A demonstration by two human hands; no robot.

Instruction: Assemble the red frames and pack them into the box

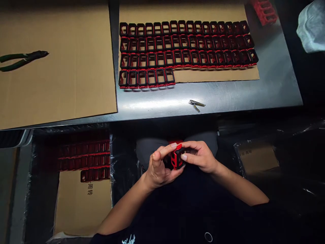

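Note:
In front of my lap I hold a small red and black plastic housing (174, 160) between both hands. My left hand (159, 169) is closed around it from the left and below, with a finger reaching over to its top. Thumb and index finger of my right hand (203, 157) grip it from the right, the index fingertip at its red upper end. My fingers hide part of the housing. On the metal table beyond, rows of similar black-rimmed red housings (151, 61) stand on a cardboard sheet (215, 75).
Small nippers (196, 104) lie near the front edge of the metal table (152, 105). Green-handled pliers (25, 59) rest on cardboard (76, 84) at left. Below left, a lined box holds more red housings (86, 161). Red parts (265, 13) and a whitish cloth-like item (312, 27) are at upper right.

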